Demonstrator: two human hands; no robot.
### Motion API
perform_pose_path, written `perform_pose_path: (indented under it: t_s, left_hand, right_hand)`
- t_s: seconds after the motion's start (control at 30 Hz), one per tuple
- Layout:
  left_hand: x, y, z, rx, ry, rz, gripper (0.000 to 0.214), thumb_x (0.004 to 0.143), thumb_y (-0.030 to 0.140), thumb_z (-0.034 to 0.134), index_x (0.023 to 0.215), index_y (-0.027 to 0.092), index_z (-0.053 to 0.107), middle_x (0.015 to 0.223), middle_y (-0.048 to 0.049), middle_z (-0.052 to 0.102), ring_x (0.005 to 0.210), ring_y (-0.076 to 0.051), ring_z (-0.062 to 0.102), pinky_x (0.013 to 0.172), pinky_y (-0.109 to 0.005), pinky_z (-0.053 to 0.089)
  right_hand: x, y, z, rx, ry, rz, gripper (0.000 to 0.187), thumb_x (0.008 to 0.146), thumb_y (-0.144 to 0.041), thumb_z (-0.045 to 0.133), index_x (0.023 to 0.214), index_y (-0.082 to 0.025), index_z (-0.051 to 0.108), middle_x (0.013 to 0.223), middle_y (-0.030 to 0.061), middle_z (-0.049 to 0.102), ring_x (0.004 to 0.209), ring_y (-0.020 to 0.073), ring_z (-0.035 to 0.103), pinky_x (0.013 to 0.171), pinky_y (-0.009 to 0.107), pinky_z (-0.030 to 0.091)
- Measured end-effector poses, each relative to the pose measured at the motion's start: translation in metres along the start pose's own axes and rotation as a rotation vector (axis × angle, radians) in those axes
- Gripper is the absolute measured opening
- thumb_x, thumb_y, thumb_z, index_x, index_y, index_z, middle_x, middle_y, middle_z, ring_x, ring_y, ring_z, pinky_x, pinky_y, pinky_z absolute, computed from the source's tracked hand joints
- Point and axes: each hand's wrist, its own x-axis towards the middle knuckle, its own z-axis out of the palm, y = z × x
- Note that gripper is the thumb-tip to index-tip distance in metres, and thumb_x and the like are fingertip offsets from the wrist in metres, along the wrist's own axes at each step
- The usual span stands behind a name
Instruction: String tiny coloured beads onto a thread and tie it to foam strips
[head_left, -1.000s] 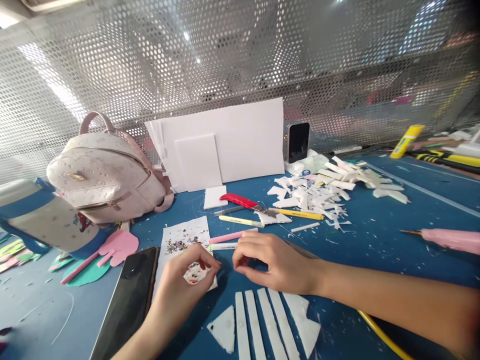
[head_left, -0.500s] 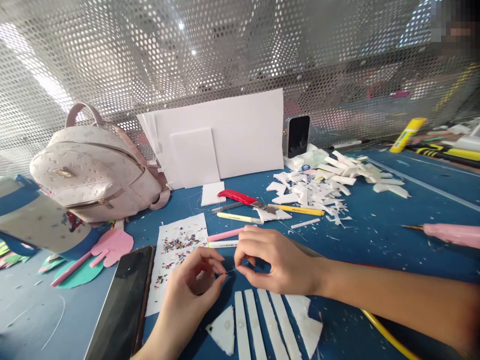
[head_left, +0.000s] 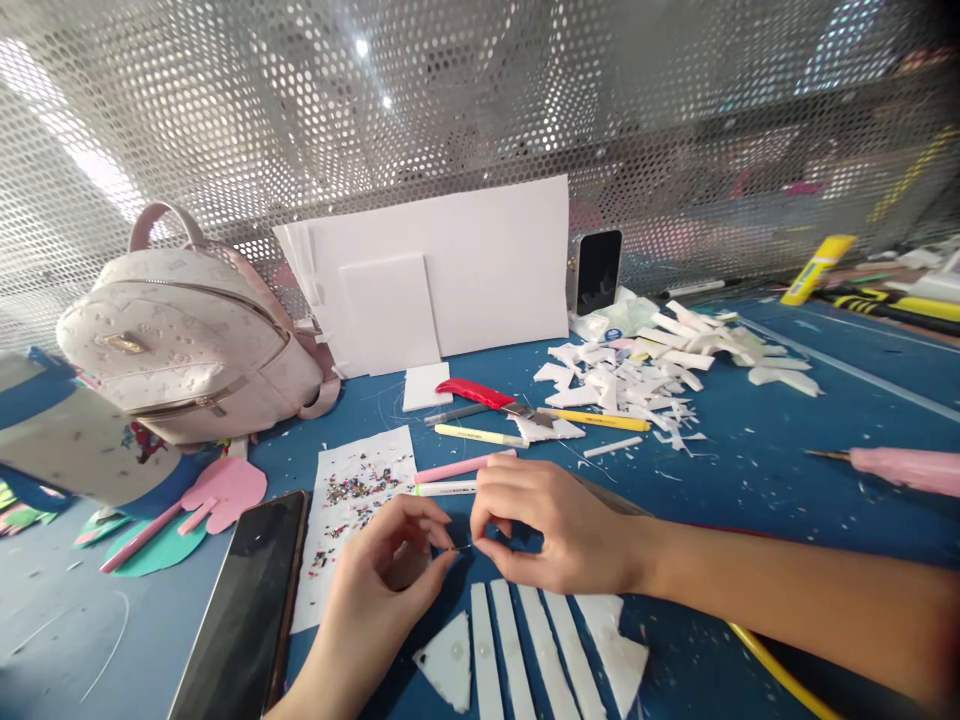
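My left hand [head_left: 382, 585] and my right hand [head_left: 551, 525] meet over the blue table, fingertips pinched a few centimetres apart. A very thin needle-like thing [head_left: 459, 548] runs between the two pinches; I cannot make out more of it. Just left of them lies a white sheet [head_left: 352, 510] scattered with tiny coloured beads or sequins. Right below the hands lie several white foam strips and triangles [head_left: 525, 655]. A pink pen [head_left: 457, 467] and a white pen [head_left: 446, 489] lie just beyond my fingers.
A dark phone [head_left: 244, 610] lies at my left wrist. Beyond are a pink backpack [head_left: 187, 335], white foam boards [head_left: 450, 275] leaning on the perforated metal screen, a red cutter [head_left: 480, 395], yellow pens, a heap of foam scraps [head_left: 645, 375], and a pink glue gun [head_left: 896, 468] at right.
My left hand lifted off the beaded sheet and came to a pinch facing the right hand's fingertips; the thin needle-like thing now shows between them. Over the last half second almost nothing moved.
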Motion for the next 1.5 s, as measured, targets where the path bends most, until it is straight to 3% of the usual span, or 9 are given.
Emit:
perform_pose_path:
  t_s: [0.6, 0.97, 1.2, 1.5]
  left_hand:
    - [0.002, 0.001, 0.0, -0.02, 0.014, 0.016, 0.017, 0.077, 0.015, 0.065, 0.091, 0.022, 0.06, 0.078, 0.0006, 0.063, 0.073, -0.014, 0.062, 0.066, -0.024, 0.054]
    - [-0.003, 0.003, 0.001, 0.014, -0.007, -0.043, 0.016, 0.08, 0.017, 0.065, 0.093, 0.023, 0.059, 0.078, 0.0012, 0.064, 0.077, -0.015, 0.063, 0.072, -0.027, 0.053]
    - [-0.006, 0.005, 0.0, 0.166, 0.01, 0.131, 0.019, 0.082, 0.012, 0.065, 0.096, 0.024, 0.059, 0.081, 0.0026, 0.066, 0.076, -0.014, 0.063, 0.075, -0.027, 0.049]
    - [-0.008, 0.001, -0.002, 0.175, 0.03, 0.215, 0.028, 0.085, 0.011, 0.064, 0.105, 0.027, 0.055, 0.081, 0.0043, 0.064, 0.077, -0.013, 0.061, 0.075, -0.026, 0.05]
  right_hand:
    - [-0.002, 0.003, 0.003, 0.018, 0.017, 0.03, 0.006, 0.086, -0.018, 0.053, 0.081, -0.018, 0.055, 0.071, -0.0021, 0.048, 0.068, 0.012, 0.043, 0.068, 0.028, 0.039]
    - [0.0, 0.003, 0.004, 0.011, 0.023, -0.039, 0.005, 0.083, -0.014, 0.056, 0.079, -0.017, 0.056, 0.07, -0.0036, 0.048, 0.066, 0.01, 0.044, 0.073, 0.027, 0.039]
    - [-0.003, 0.007, 0.009, 0.018, -0.049, -0.012, 0.004, 0.087, -0.015, 0.058, 0.086, -0.018, 0.06, 0.078, -0.0006, 0.06, 0.077, 0.0134, 0.052, 0.074, 0.028, 0.041]
    - [-0.001, 0.005, 0.005, 0.124, -0.025, 0.027, 0.007, 0.085, -0.011, 0.06, 0.088, -0.017, 0.062, 0.084, 0.0, 0.063, 0.081, 0.0121, 0.057, 0.081, 0.027, 0.044]
